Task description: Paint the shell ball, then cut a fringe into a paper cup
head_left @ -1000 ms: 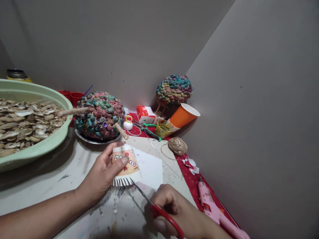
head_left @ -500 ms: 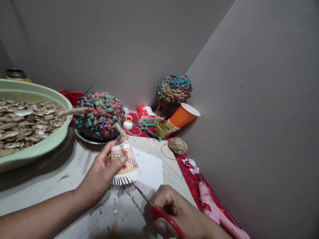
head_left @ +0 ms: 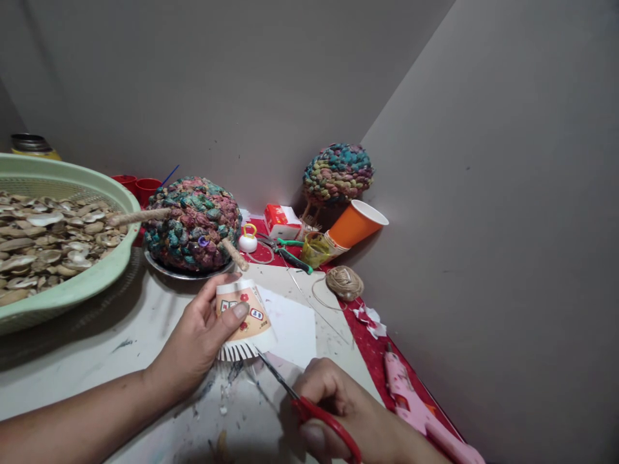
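Note:
My left hand (head_left: 200, 335) is closed round a printed paper cup (head_left: 251, 327), thumb on its front and fingers behind. A row of narrow slits forms a fringe along the cup's lower white edge. In my right hand (head_left: 345, 406) is a pair of red-handled scissors (head_left: 322, 415), held by the loops. Their blade tips touch the fringed edge at its right part, and the blades look nearly closed. Behind the cup, a shell-covered, painted ball (head_left: 193, 222) with twine-wrapped sticks rests in a metal dish (head_left: 167, 270).
A green basket (head_left: 111, 270) of shells stands at left. White paper (head_left: 294, 325) lies behind the cup. Twine (head_left: 345, 283), pliers (head_left: 293, 252), an orange paper cup (head_left: 356, 225) and a second painted ball (head_left: 338, 174) are towards the corner. A pink glue gun (head_left: 411, 399) lies at right by the wall.
The cup has shifted very slightly right and down in my left hand. The scissors have moved a little to the right with it, their tips still at the fringed edge.

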A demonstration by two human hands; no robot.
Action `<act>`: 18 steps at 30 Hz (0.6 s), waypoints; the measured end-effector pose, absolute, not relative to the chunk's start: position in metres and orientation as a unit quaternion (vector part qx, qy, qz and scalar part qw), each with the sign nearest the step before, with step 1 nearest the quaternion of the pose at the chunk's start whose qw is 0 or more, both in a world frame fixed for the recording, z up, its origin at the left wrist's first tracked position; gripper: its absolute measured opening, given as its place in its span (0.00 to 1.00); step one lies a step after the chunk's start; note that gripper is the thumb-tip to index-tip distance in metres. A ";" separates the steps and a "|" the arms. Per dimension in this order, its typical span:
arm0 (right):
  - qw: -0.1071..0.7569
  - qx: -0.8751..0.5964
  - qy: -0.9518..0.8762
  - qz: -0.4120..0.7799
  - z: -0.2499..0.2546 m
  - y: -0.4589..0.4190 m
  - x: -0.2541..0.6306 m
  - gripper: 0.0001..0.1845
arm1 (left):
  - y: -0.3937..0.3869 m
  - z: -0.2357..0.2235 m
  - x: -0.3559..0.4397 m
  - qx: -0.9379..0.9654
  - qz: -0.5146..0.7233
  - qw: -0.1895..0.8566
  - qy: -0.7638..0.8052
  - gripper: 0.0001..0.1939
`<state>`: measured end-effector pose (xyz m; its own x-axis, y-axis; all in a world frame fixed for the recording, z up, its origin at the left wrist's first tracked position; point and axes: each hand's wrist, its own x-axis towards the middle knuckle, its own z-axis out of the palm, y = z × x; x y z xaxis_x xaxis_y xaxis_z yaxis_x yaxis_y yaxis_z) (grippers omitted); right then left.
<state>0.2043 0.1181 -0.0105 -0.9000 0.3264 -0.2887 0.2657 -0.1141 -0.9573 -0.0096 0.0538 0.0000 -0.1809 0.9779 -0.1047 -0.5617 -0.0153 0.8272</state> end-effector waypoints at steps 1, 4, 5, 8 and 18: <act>0.026 -0.221 -0.665 0.713 -0.011 0.118 0.205 0.35 | 0.054 0.000 -0.010 0.266 0.661 0.582 0.392 0.23; 0.032 -0.223 -0.667 0.711 -0.010 0.118 0.205 0.36 | 0.053 -0.001 -0.010 0.269 0.657 0.583 0.394 0.23; 0.030 -0.225 -0.668 0.709 -0.010 0.117 0.205 0.37 | 0.053 -0.002 -0.010 0.272 0.655 0.585 0.395 0.23; 0.031 -0.229 -0.675 0.701 -0.008 0.116 0.205 0.37 | 0.054 -0.001 -0.011 0.277 0.648 0.586 0.400 0.25; 0.016 -0.207 -0.634 0.745 -0.009 0.118 0.203 0.38 | 0.050 0.003 -0.009 0.283 0.658 0.575 0.396 0.29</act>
